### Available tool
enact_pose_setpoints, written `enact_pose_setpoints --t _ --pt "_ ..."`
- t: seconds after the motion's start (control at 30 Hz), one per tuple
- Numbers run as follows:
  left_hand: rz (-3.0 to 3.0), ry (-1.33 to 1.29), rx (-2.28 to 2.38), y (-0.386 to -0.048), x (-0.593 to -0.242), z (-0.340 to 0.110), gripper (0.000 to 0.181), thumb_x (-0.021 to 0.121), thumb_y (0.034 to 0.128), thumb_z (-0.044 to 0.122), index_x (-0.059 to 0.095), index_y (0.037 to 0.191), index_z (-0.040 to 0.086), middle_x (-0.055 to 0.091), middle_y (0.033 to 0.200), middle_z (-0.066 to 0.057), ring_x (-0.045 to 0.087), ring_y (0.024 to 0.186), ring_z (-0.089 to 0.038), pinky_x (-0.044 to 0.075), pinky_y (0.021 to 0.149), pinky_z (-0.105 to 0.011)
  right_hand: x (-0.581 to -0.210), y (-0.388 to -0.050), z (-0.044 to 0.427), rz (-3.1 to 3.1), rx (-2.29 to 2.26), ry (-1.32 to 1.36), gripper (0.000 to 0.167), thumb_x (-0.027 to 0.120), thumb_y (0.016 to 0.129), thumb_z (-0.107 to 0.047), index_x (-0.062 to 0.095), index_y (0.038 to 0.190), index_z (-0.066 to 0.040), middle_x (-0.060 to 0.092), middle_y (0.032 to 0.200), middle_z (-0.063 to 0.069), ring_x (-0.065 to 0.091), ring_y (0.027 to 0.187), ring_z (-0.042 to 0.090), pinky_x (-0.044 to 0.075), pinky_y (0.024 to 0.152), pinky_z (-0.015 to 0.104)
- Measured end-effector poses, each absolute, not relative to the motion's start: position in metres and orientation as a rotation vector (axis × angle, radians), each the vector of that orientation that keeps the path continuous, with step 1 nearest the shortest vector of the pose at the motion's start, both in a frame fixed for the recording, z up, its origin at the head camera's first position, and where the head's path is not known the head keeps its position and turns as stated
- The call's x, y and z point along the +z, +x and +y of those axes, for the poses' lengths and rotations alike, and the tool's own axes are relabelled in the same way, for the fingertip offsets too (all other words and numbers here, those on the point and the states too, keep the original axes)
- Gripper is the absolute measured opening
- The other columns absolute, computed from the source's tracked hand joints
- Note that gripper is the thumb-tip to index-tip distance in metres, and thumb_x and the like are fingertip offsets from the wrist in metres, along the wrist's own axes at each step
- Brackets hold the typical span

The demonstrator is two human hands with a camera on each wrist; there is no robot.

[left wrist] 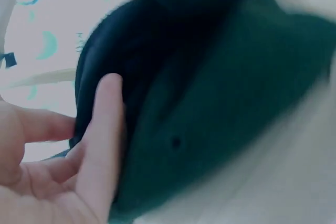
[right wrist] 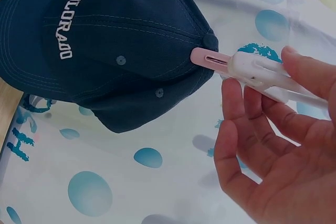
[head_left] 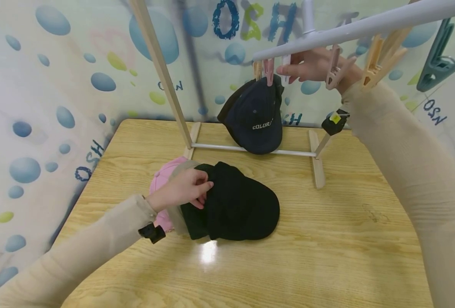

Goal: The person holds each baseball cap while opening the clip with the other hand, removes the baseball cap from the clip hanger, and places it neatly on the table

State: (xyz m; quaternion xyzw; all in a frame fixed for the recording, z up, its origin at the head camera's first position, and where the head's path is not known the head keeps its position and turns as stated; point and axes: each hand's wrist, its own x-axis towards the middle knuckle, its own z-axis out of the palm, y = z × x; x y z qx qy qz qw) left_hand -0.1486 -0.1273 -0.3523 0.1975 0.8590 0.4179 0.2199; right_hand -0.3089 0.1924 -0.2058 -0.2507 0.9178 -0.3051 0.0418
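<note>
The left hand (head_left: pixel 189 188) pinches a black cap (head_left: pixel 246 205) on the table (head_left: pixel 347 256); the right hand (head_left: pixel 314 64) pinches a white clothespin (right wrist: pixel 257 69) beside the pink clothespin (head_left: pixel 269 72) suspending a navy cap (head_left: pixel 256 113).

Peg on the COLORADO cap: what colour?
Pink peg, clearest in the right wrist view.

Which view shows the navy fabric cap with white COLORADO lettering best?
The right wrist view: the navy fabric cap with white lettering looks largest there, and COLORADO reads in full. The head view shows it smaller, hanging by a pink plastic clothespin, the last letters out of sight. I cannot make it out in the left wrist view.
</note>
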Motion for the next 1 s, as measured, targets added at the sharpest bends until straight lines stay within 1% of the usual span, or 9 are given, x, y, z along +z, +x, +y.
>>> enact_pose_setpoints --t 0.1,0.2,0.3,0.37,0.43,0.67,0.77,0.9,1.0 --pt "2.555 0.73 0.965 -0.148 -0.352 -0.128 0.031 0.056 0.096 0.006 0.053 0.065 0.005 0.056 0.055 0.0 0.058 0.042 -0.009 0.051 0.047 -0.026 -0.206 -0.308 0.193 2.817 -0.914 -0.78 0.029 0.061 0.095 -0.021 0.066 0.103 0.007 0.066 0.072 0.0 0.058 0.06 -0.003 0.044 0.056 0.017" --pt "2.731 0.856 0.822 -0.15 -0.352 -0.128 0.034 0.06 0.0937 0.005 0.051 0.061 0.009 0.05 0.047 0.006 0.051 0.037 -0.003 0.05 0.054 -0.025 -0.206 -0.307 0.194 2.842 -0.864 -0.816 0.032 0.059 0.096 -0.021 0.064 0.11 0.007 0.067 0.076 0.006 0.057 0.061 -0.004 0.044 0.057 0.016" --pt "2.874 0.936 0.738 -0.152 -0.352 -0.127 0.038 0.062 0.0917 0.004 0.046 0.058 0.011 0.042 0.047 0.007 0.046 0.041 -0.006 0.045 0.055 -0.027 -0.207 -0.304 0.193 2.872 -0.827 -0.894 0.036 0.058 0.097 -0.018 0.059 0.121 0.007 0.067 0.08 0.013 0.057 0.061 -0.006 0.044 0.059 0.014" --pt "2.945 0.965 0.677 -0.152 -0.352 -0.126 0.039 0.063 0.0902 0.004 0.044 0.057 0.011 0.037 0.049 0.005 0.042 0.044 -0.01 0.04 0.051 -0.028 -0.208 -0.302 0.193 2.893 -0.806 -0.949 0.04 0.058 0.097 -0.017 0.052 0.13 0.005 0.066 0.082 0.015 0.056 0.061 -0.006 0.044 0.059 0.014" --pt "2.988 0.977 0.585 -0.153 -0.352 -0.126 0.039 0.065 0.0889 0.004 0.043 0.057 0.01 0.035 0.053 0.002 0.041 0.048 -0.014 0.036 0.048 -0.028 -0.21 -0.3 0.193 2.904 -0.813 -0.979 0.043 0.058 0.097 -0.014 0.047 0.134 0.004 0.064 0.082 0.016 0.055 0.06 -0.006 0.043 0.059 0.014" --pt "3.013 0.996 0.359 -0.152 -0.355 -0.129 0.03 0.069 0.0868 0.008 0.053 0.062 0.009 0.042 0.054 0.001 0.048 0.055 -0.018 0.04 0.049 -0.03 -0.221 -0.3 0.19 2.903 -0.915 -0.997 0.04 0.057 0.097 -0.015 0.052 0.133 0.002 0.065 0.082 0.017 0.057 0.061 -0.005 0.044 0.057 0.016" --pt "3.01 0.997 0.388 -0.152 -0.354 -0.128 0.03 0.07 0.0857 0.008 0.053 0.061 0.009 0.042 0.053 0.002 0.049 0.053 -0.017 0.04 0.048 -0.029 -0.223 -0.3 0.19 2.899 -0.936 -0.999 0.041 0.057 0.098 -0.015 0.048 0.135 0.0 0.064 0.082 0.016 0.057 0.061 -0.003 0.044 0.055 0.017" --pt "2.973 0.949 0.439 -0.151 -0.351 -0.128 0.029 0.071 0.0858 0.009 0.053 0.063 0.011 0.043 0.053 0.004 0.047 0.051 -0.013 0.038 0.047 -0.027 -0.225 -0.298 0.191 2.903 -0.908 -0.97 0.027 0.057 0.098 -0.018 0.057 0.116 0.002 0.065 0.085 0.016 0.058 0.064 -0.002 0.044 0.057 0.018" --pt "2.952 0.921 0.47 -0.151 -0.347 -0.129 0.03 0.071 0.0869 0.011 0.052 0.064 0.012 0.043 0.055 0.004 0.046 0.051 -0.012 0.037 0.046 -0.026 -0.231 -0.3 0.194 2.86 -0.899 -0.901 0.027 0.058 0.098 -0.024 0.062 0.099 0.003 0.067 0.091 0.016 0.06 0.069 0.001 0.045 0.063 0.019"
